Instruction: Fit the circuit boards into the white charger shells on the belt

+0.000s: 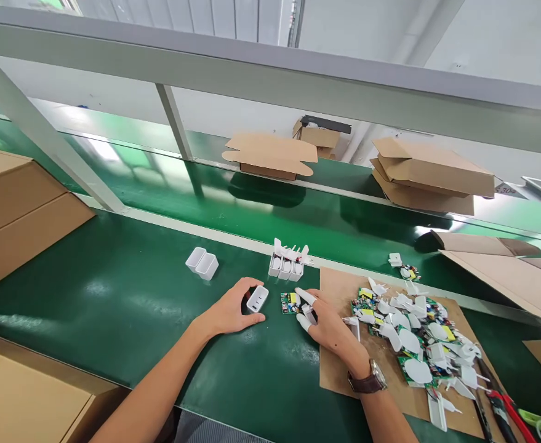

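1. Left hand (pixel 237 307) has thumb and fingers curled round a white ported housing (pixel 258 299), mid-table (pixel 136 289).
2. Right hand (pixel 328 323) pinches a circuit board (pixel 290 303) by its white end, just beside it.
3. Progress, my read: three housings (pixel 286 268) have innards in, plugs poking out; two open shells (pixel 207 268) and a big board pile (pixel 408 340) left.
4. Writing: maybe "30" on a white item (pixel 506 189) far right; no brands readable.
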A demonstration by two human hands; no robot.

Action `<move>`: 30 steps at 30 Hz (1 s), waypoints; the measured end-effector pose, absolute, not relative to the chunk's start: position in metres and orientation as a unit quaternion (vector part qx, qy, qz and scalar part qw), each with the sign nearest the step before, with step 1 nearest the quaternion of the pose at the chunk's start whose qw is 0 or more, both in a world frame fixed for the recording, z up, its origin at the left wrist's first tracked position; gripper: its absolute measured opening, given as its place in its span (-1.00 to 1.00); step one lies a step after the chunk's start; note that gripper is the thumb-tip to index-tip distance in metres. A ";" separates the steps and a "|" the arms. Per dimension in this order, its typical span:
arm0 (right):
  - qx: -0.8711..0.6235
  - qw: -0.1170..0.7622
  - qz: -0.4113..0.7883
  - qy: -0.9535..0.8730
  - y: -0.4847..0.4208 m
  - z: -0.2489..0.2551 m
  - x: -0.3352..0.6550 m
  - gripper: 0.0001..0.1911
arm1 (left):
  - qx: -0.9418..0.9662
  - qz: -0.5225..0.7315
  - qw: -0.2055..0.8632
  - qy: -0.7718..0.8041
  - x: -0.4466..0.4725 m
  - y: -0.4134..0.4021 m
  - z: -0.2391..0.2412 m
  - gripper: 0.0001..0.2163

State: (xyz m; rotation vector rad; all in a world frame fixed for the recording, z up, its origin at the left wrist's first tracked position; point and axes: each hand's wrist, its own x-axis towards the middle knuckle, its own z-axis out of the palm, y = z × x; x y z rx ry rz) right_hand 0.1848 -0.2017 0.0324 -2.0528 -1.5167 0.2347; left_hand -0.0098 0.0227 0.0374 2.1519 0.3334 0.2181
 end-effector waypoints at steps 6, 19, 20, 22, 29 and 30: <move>-0.714 0.397 -0.004 -0.576 -0.198 0.047 0.164 -0.40 | 0.887 0.168 0.416 0.106 0.000 0.014 0.031 -0.43; -0.708 0.359 -0.086 -0.603 -0.190 0.058 0.129 -0.26 | 0.912 0.268 0.308 0.026 0.003 0.005 0.018 -0.50; -0.710 0.359 -0.083 -0.601 -0.190 0.058 0.129 -0.26 | 0.914 0.266 0.306 0.025 0.003 0.005 0.018 -0.49; -0.713 0.359 -0.079 -0.597 -0.191 0.057 0.129 -0.24 | 0.916 0.261 0.303 0.024 0.003 0.006 0.018 -0.48; -0.708 0.345 -0.079 -0.611 -0.191 0.055 0.130 -0.22 | 0.917 0.252 0.309 0.025 0.004 0.003 0.018 -0.46; -0.707 0.344 -0.080 -0.612 -0.191 0.054 0.130 -0.22 | 0.916 0.253 0.310 0.022 0.004 0.003 0.018 -0.46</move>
